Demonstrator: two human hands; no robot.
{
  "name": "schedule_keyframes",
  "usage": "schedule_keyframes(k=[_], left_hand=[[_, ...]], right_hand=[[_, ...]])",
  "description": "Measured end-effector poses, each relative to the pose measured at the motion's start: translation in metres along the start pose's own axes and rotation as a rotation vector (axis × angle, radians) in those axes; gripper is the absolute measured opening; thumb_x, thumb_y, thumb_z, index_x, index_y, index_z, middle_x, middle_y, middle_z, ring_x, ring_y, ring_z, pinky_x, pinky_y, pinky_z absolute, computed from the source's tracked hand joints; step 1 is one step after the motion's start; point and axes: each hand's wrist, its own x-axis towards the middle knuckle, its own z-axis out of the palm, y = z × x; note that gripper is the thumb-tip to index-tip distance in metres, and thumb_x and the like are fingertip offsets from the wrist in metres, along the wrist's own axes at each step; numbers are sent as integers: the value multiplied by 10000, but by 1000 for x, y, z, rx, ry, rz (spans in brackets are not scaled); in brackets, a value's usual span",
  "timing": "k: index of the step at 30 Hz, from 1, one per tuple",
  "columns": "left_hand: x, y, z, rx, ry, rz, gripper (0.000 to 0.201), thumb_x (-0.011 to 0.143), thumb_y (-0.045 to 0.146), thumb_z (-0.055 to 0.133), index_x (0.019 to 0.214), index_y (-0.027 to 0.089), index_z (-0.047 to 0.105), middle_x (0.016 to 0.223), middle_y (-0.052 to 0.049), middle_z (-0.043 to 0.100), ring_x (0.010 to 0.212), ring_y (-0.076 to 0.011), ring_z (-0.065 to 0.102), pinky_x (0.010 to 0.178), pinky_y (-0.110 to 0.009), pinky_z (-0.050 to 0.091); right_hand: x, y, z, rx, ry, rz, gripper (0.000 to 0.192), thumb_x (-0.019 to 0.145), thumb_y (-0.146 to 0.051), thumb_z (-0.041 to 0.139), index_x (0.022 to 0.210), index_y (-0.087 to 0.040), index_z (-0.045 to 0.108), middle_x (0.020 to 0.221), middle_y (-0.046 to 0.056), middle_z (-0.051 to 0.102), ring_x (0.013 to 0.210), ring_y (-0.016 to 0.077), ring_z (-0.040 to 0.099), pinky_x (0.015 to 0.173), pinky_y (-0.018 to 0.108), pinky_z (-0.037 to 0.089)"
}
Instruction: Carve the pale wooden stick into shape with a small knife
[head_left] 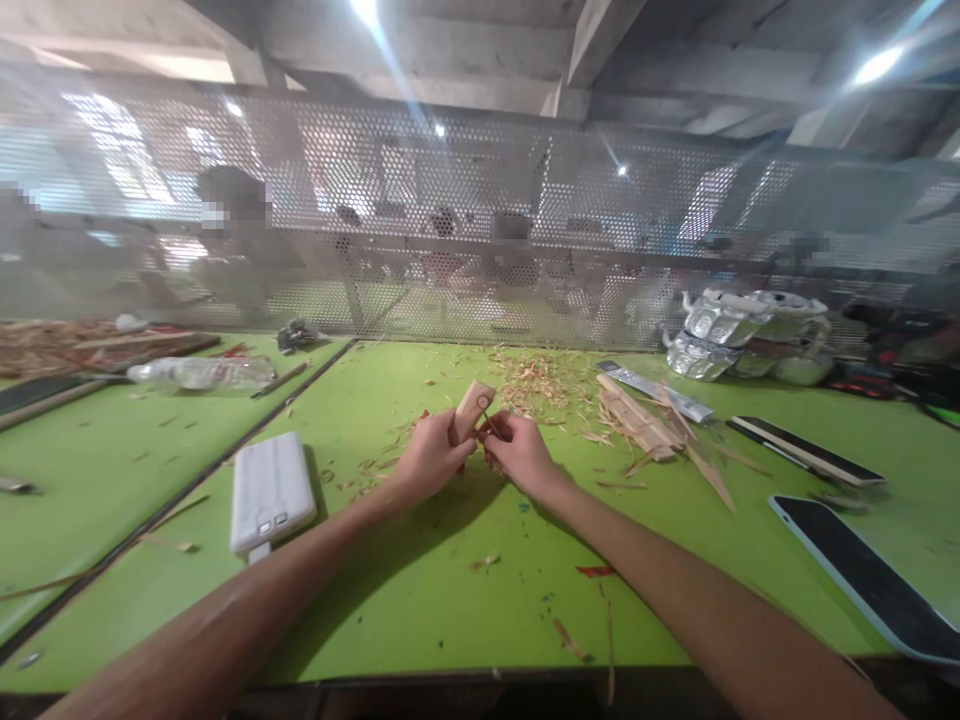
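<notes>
1. Looking down from the head camera at a green table (420, 590), with both bare arms reaching forward to meet near its middle.
2. Gripping a short wooden stick (471, 408) in the left hand (431, 455), fingers clamped round its lower part, apparently to keep it steady above the tabletop.
3. Pressing the right hand (517, 452) against the stick from the other side, fingers curled shut on something small and thin at the wood; too small to name with certainty.
4. Holding the stick just off the table, between the two hands, long axis running from the palms up and away, free end tilting slightly rightward toward the mesh screen (480, 230).
5. Lying scattered behind and around the hands: wood shavings (536, 380), likely fallen from work on the wood.
6. Resting to the right: a heap of wood strips (637, 420), a dark flat bar (806, 450), and a phone (870, 575).
7. Sitting to the left: a white power bank (270, 490), well apart from the hands, and farther off a plastic bottle (202, 374) lying flat.
</notes>
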Motion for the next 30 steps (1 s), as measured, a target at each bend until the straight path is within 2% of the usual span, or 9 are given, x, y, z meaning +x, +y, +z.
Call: schedule_keyframes(k=[5, 11, 15, 19, 23, 27, 30], left_hand=[[1, 1, -2, 55, 10, -12, 72, 816, 167, 617, 771, 169, 560, 604, -1, 638, 503, -154, 639, 463, -244, 439], [0, 2, -3, 73, -31, -1, 34, 813, 180, 608, 805, 161, 582, 641, -23, 667, 531, -168, 649, 483, -257, 444], [0, 2, -3, 84, -40, -9, 19, 808, 172, 601, 809, 161, 586, 643, -31, 670, 537, -168, 648, 489, -259, 437], [-1, 3, -3, 117, -24, -4, 67, 804, 169, 601, 755, 176, 555, 643, -29, 657, 531, -154, 637, 485, -250, 424], [-2, 3, -3, 136, 10, -10, 134, 800, 178, 608, 705, 195, 515, 604, -7, 624, 500, -140, 617, 468, -240, 402], [-2, 3, -2, 123, 24, -6, 149, 802, 197, 616, 702, 200, 506, 564, 9, 599, 476, -136, 601, 458, -236, 388], [-3, 3, -2, 97, 23, 11, 168, 806, 221, 623, 700, 206, 493, 548, 14, 589, 468, -140, 595, 453, -235, 383]], right_hand=[[-1, -2, -2, -98, 13, -44, 70, 834, -229, 625, 793, -199, 577, 619, -27, 580, 525, 121, 523, 484, 236, 408], [-3, -4, -2, -190, 17, -115, 49, 813, -194, 624, 788, -195, 582, 724, 3, 626, 657, 149, 584, 581, 264, 464], [-4, -3, -3, -185, 13, -134, 12, 828, -182, 606, 832, -191, 613, 759, 18, 656, 698, 161, 613, 621, 278, 486], [-1, 1, -4, -159, 5, -113, 83, 851, -249, 626, 796, -188, 636, 749, 27, 669, 729, 177, 627, 630, 285, 489], [2, 2, -4, -146, 28, -85, 102, 837, -248, 651, 765, -182, 620, 750, 21, 665, 696, 151, 596, 613, 265, 461], [3, 1, -2, -95, 21, -34, 156, 826, -249, 670, 735, -200, 553, 655, -20, 589, 577, 117, 516, 533, 241, 408], [0, 3, 0, -63, 9, -44, 192, 833, -288, 673, 730, -212, 530, 621, -35, 553, 560, 121, 505, 522, 244, 404]])
